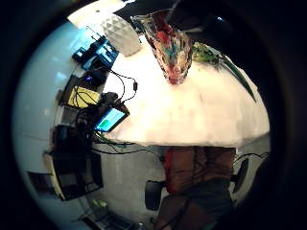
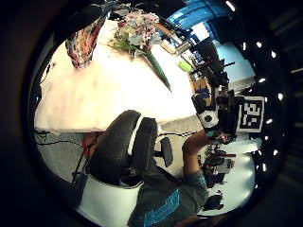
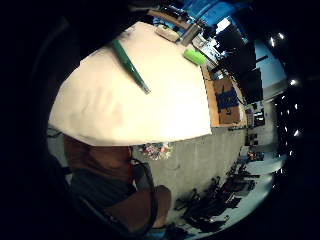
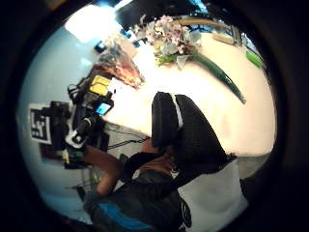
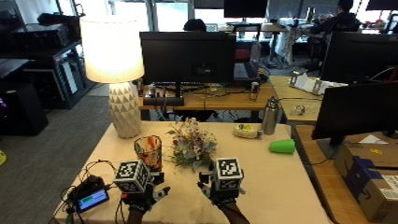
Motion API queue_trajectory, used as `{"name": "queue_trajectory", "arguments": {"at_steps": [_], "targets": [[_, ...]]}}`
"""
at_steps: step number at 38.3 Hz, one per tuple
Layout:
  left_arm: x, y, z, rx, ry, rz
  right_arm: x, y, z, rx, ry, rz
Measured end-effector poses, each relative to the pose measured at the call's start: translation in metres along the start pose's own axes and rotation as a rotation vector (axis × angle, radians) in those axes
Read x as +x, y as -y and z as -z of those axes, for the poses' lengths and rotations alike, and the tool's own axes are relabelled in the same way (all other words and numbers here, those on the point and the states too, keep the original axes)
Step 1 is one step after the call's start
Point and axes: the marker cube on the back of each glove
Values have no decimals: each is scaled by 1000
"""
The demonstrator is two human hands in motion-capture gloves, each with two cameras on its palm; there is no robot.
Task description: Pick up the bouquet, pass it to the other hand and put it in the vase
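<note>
Beige table under bouquet, vase, lamp.

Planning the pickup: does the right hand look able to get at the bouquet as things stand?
Probably yes. The bouquet lies on the table just beyond the right hand, with nothing between them; the vase stands off to its left.

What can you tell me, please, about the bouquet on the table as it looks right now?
The bouquet lies on its side on the cream tabletop, just right of the multicoloured glass vase and not in it. Its head is a cluster of small pale pink and white blooms with green leaves; in the palm views a long green wrapped stem runs away from the flowers across the table. Neither the left hand nor the right hand holds it; both hover nearer the person.
</note>
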Motion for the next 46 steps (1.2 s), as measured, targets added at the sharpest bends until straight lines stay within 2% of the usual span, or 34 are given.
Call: {"name": "queue_trajectory", "arguments": {"at_steps": [16, 28, 38, 46], "targets": [[3, 4, -7, -32, -14, -22, -9, 3, 0, 36, -2, 37], [4, 6, -2, -34, -23, -31, -2, 4, -1, 18, -9, 50], [-4, 7, -5, -41, -45, -27, 53, 16, -9, 34, -43, -14], [-12, 9, -14, -51, -86, -18, 110, 42, -35, 27, -1, -89]]}}
